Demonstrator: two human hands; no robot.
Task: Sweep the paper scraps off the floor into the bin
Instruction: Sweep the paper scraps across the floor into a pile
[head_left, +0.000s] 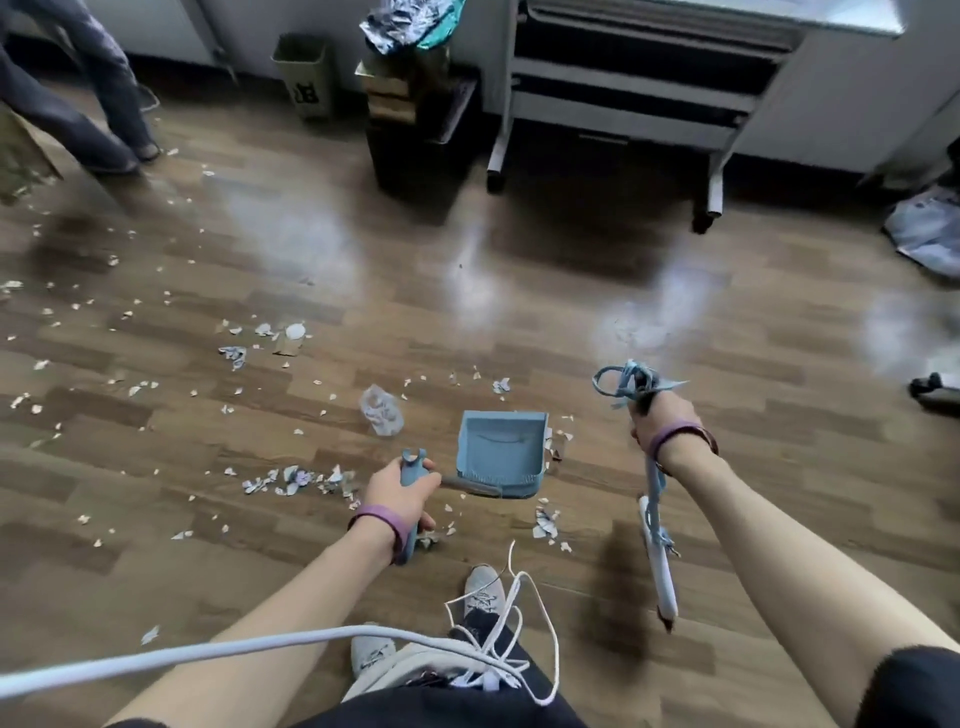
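Paper scraps (296, 479) lie strewn over the wooden floor, mostly to the left and around a blue dustpan (500, 452). The dustpan sits on the floor with nothing in it, its mouth facing away from me. My left hand (402, 491) grips the dustpan's blue handle (413, 466). My right hand (650, 418) grips the top of a broom handle (655, 551) that has a blue cord looped at its end; the broom head is not visible. A tan bin (305, 78) stands by the far wall.
A person's legs (111, 104) stand at the far left. A black bin (415, 150) with stacked clutter and a grey wheeled rack (623, 119) line the back wall. Crumpled clear plastic (383, 410) lies on the floor. A white cable (218, 649) crosses above my shoes.
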